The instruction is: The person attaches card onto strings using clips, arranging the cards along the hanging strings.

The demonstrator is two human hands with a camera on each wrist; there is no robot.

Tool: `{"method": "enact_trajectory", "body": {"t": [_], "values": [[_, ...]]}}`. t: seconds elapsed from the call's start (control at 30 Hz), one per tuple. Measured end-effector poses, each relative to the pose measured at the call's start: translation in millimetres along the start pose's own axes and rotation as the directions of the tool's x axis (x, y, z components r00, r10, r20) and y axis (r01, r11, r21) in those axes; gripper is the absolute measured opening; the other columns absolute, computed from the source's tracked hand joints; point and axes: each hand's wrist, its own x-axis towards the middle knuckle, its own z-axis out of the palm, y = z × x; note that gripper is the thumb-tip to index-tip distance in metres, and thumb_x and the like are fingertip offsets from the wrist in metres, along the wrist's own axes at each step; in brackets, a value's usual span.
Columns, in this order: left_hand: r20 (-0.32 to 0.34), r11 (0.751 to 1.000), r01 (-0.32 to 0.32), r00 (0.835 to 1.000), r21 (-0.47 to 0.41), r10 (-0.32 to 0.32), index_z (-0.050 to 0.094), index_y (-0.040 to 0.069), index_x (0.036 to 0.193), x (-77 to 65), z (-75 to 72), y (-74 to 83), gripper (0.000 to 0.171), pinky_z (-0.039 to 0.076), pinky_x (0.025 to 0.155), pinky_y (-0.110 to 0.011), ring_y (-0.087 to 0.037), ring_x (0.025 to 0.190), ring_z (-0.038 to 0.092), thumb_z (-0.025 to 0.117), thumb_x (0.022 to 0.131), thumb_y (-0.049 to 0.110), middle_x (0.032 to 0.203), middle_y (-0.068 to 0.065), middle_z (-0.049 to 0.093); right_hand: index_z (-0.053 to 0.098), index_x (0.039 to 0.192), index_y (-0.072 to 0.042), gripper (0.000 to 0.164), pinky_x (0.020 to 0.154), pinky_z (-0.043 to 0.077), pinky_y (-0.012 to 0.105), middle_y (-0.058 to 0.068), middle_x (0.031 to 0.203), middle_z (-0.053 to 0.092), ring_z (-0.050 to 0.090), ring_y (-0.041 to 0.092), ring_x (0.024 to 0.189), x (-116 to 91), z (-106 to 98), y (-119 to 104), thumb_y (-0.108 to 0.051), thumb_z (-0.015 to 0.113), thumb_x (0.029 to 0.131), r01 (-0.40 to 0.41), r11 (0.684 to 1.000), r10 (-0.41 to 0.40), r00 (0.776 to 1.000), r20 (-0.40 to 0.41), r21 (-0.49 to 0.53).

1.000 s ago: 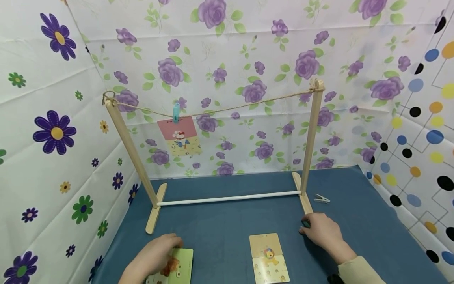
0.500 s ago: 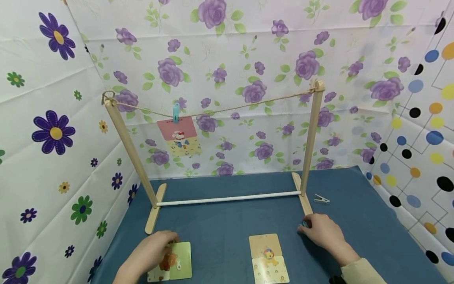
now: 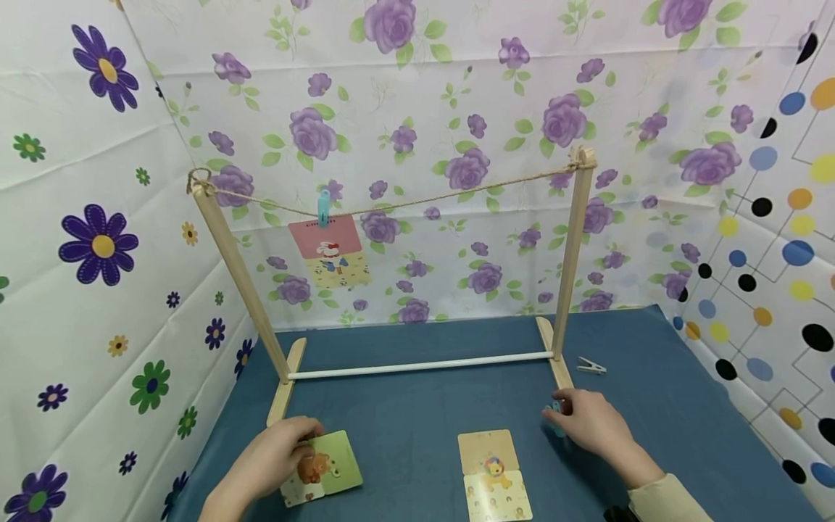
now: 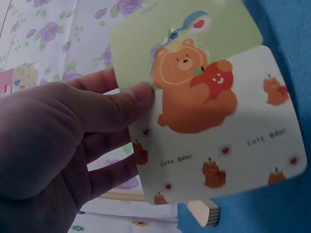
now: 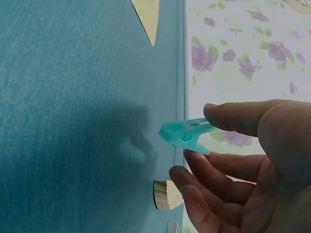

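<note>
My left hand (image 3: 270,457) pinches a green-and-white bear card (image 4: 204,145) along one edge, thumb on the printed face and fingers behind. The card is tilted, lifted off the cloth. Over at the right foot of the wooden stand, my right hand (image 3: 596,420) pinches a turquoise clothespin (image 5: 187,132) between thumb and fingers. A yellow lion card (image 3: 494,475) lies flat between the two hands. From the twine (image 3: 450,194) hangs a pink-and-yellow rabbit card (image 3: 331,250), clipped by another turquoise clothespin (image 3: 323,208).
The stand has two wooden posts (image 3: 574,254) on flat wooden feet, joined low by a white rod (image 3: 417,365). A white clothespin (image 3: 591,365) lies right of the stand on the blue cloth (image 3: 417,413). Flowered sheets (image 3: 417,94) hang behind and at the left.
My left hand has raised the bear card and shifted it forward, turning it somewhat. The right hand has moved slightly left, and its clothespin shows more clearly.
</note>
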Motion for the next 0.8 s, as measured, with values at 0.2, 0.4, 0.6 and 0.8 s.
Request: {"method": "enact_trajectory", "body": {"t": [0.2,0.4,0.6,0.8], "values": [[-0.061,0.999,0.004,0.998,-0.040,-0.007,0.077,0.021,0.111,-1.7,1.0,3.6,0.023,0.056,0.068,-0.028,-0.004,0.084,0.067,0.076,0.098,0.003,0.100,0.010,0.071,0.077,0.123,-0.004,0.040,0.059,0.041,0.037,-0.001,0.082,0.061,0.054,0.018,0.068,1,0,1,-0.035,0.079,0.098,-0.005,1.000,0.006,1.000,-0.006,0.015],[-0.122,0.998,0.028,0.992,-0.056,-0.035,0.076,0.020,0.109,-2.1,2.2,7.3,0.021,0.055,0.066,-0.028,-0.002,0.080,0.064,0.077,0.097,0.003,0.097,0.011,0.071,0.074,0.129,-0.002,0.047,0.059,0.040,0.037,0.000,0.082,0.060,0.053,0.018,0.068,0,0,1,-0.038,0.079,0.099,-0.003,0.999,0.004,1.000,-0.014,0.049],[-0.191,0.999,0.011,0.981,-0.045,-0.019,0.076,0.018,0.106,-1.6,0.9,10.0,0.022,0.055,0.065,-0.027,-0.001,0.076,0.062,0.079,0.095,-0.001,0.090,0.012,0.069,0.075,0.128,-0.001,0.049,0.059,0.039,0.037,0.001,0.078,0.059,0.053,0.019,0.066,0,0,1,-0.040,0.077,0.100,0.000,0.998,0.001,1.000,-0.016,0.066],[-0.228,0.999,0.012,0.973,-0.051,-0.023,0.076,0.018,0.102,-0.9,2.1,11.1,0.020,0.053,0.062,-0.027,-0.002,0.071,0.059,0.079,0.095,0.000,0.084,0.012,0.067,0.076,0.124,-0.003,0.041,0.062,0.046,0.037,-0.001,0.085,0.064,0.056,0.017,0.072,1,0,2,-0.034,0.080,0.098,0.017,0.998,-0.015,0.999,-0.032,0.068]]}}
